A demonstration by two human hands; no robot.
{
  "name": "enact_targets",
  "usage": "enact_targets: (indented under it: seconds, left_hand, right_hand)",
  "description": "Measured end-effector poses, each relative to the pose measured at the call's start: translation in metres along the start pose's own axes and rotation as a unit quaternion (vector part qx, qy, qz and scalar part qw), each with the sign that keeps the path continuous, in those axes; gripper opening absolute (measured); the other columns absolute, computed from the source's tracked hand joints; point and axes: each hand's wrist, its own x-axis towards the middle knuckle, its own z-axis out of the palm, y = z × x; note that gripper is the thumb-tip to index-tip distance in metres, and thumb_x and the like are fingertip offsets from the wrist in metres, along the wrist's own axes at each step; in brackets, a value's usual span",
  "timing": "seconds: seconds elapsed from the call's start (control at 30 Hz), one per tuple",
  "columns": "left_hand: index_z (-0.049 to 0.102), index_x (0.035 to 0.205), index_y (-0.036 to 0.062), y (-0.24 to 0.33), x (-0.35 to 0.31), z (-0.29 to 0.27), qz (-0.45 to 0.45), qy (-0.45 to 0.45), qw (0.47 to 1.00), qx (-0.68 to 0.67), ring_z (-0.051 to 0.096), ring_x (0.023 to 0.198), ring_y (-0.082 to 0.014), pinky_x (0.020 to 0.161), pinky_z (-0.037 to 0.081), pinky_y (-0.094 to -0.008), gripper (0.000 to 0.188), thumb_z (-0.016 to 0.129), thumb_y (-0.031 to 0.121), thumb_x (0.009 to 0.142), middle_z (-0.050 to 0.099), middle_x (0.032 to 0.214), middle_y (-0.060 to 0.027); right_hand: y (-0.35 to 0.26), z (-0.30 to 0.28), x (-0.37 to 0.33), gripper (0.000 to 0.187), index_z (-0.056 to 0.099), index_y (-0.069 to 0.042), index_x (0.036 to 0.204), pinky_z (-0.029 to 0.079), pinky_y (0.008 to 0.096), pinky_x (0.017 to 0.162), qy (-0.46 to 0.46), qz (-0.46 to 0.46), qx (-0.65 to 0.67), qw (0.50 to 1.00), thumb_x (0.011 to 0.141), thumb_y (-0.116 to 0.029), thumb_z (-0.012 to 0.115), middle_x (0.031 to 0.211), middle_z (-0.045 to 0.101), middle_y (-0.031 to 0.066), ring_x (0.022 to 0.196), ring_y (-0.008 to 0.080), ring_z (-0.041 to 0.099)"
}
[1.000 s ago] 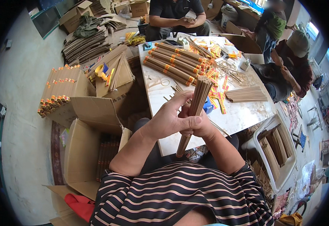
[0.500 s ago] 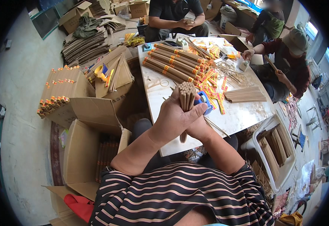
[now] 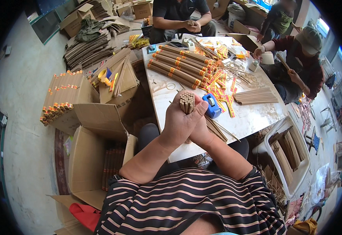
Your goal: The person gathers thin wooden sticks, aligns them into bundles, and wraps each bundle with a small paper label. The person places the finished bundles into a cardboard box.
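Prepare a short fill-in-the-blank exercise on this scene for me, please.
The left hand and right hand clasp a bundle of sticks coloured ____.
On the table, the tape dispenser nearest these hands is ____.
Beside that dispenser, paper strips are red and ____.
The open cardboard box nearest the hands stands to the table's ____.
Missing words: brown; blue; yellow; left.
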Motion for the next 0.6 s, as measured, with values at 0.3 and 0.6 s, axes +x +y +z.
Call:
enact_targets:
  seconds: [0.3, 0.6]
  left_hand:
    - [0.051, 0.073, 0.0045, 0.001, 0.005, -0.004, 0.002, -0.021, 1.0, -0.017, 0.047, 0.055, -0.0055, 0.052, 0.039, -0.0201, 0.026, 0.07, 0.021, 0.08, 0.05, 0.062, 0.0014]
    - [0.053, 0.079, 0.0043, 0.003, 0.009, -0.025, -0.134, -0.163, 0.957, -0.196, 0.047, 0.054, -0.0039, 0.05, 0.039, -0.0184, 0.027, 0.073, 0.023, 0.077, 0.05, 0.061, 0.0024]
  right_hand:
    - [0.013, -0.001, -0.015, 0.02, 0.06, -0.003, 0.093, 0.048, 0.0281, 0.065, -0.009, 0.091, -0.014, 0.996, 0.075, -0.009, 0.068, 0.077, 0.062, 0.0067, 0.072, 0.0141, 0.059]
    - [-0.014, -0.008, -0.003, 0.045, 0.044, -0.005, 0.11, 0.046, 0.025, 0.068, -0.123, 0.288, 0.064, 0.948, 0.073, -0.006, 0.07, 0.092, 0.053, 0.0032, 0.081, 0.0111, 0.053]
